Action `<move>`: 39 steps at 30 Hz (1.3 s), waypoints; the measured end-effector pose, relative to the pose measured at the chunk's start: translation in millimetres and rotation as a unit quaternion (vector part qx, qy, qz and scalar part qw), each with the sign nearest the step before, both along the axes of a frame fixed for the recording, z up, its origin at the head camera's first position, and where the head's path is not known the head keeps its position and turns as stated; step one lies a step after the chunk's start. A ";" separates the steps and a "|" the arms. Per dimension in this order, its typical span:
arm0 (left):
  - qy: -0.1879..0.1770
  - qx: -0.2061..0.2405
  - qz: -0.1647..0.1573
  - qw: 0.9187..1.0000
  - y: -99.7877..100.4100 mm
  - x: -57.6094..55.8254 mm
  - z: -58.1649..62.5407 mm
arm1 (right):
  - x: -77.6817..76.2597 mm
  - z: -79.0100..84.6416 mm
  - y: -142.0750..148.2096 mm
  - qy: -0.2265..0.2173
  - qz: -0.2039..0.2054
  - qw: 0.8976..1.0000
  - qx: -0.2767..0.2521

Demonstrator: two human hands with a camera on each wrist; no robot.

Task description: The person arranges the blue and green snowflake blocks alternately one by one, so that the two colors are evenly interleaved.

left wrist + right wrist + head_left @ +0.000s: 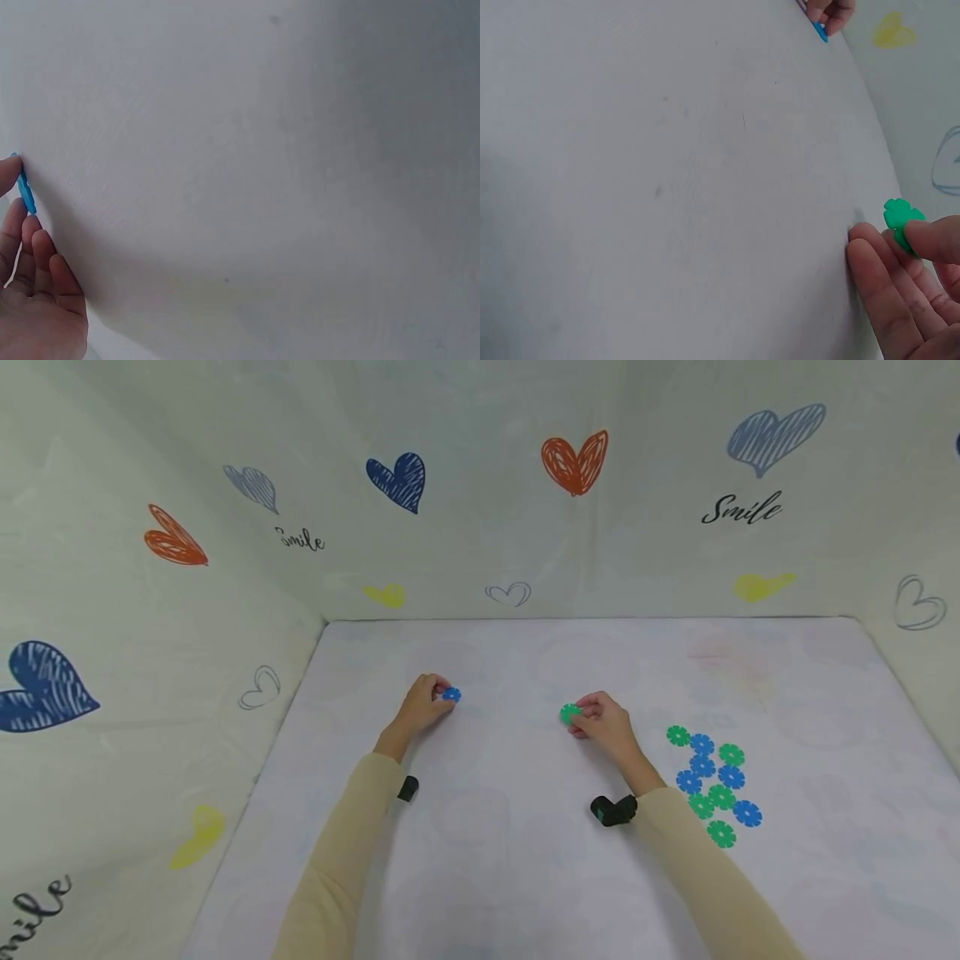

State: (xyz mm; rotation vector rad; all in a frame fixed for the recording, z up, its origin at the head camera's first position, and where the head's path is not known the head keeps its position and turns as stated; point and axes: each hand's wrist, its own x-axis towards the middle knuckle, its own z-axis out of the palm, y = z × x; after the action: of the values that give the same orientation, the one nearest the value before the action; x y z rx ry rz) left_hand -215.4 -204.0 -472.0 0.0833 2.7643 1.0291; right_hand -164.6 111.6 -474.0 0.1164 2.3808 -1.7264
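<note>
Toward the far left of the white table, my left hand (pixel 422 704) pinches a blue flower-shaped plastic disc (pixel 452 694) by its edge. In the left wrist view that blue disc (pixel 25 187) appears edge-on between thumb and fingertips. My right hand (pixel 606 723) pinches a green notched disc (pixel 569 714) between thumb and index finger, across from the left hand. The right wrist view shows the green disc's (pixel 900 216) rounded petals, partly covered by the thumb, with the other fingers (pixel 881 289) extended beneath it.
To the right of my right forearm lies a loose group of several green and blue discs (pixel 702 766). Black wrist cameras (pixel 613 811) hang under both sleeves. A curtain (pixel 480 527) printed with hearts stands along the table's back and sides.
</note>
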 end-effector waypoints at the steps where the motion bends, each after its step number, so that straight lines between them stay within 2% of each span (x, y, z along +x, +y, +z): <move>1: 0.000 0.001 0.001 1.000 -0.3 0.0 -0.1 | -2.5 -0.4 -5.0 -0.002 0.002 1.000 -0.005; 14: -0.004 0.009 0.015 1.000 0.5 0.7 -1.8 | -23.5 1.4 -54.5 -0.012 0.024 0.999 -0.024; 27: -0.002 0.007 0.020 1.000 -0.4 -1.6 -4.2 | -43.6 1.8 -101.2 -0.014 0.036 0.999 0.008; 39: -0.001 0.012 0.019 1.000 -1.7 -1.3 -2.0 | -49.1 6.9 -128.4 0.003 0.061 0.997 0.055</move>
State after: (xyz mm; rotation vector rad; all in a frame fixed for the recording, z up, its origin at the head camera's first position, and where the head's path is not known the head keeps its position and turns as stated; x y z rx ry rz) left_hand -216.6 -205.7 -474.0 0.0320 2.7624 1.0703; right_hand -213.7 -16.7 -467.1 -0.0183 2.4339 -1.5440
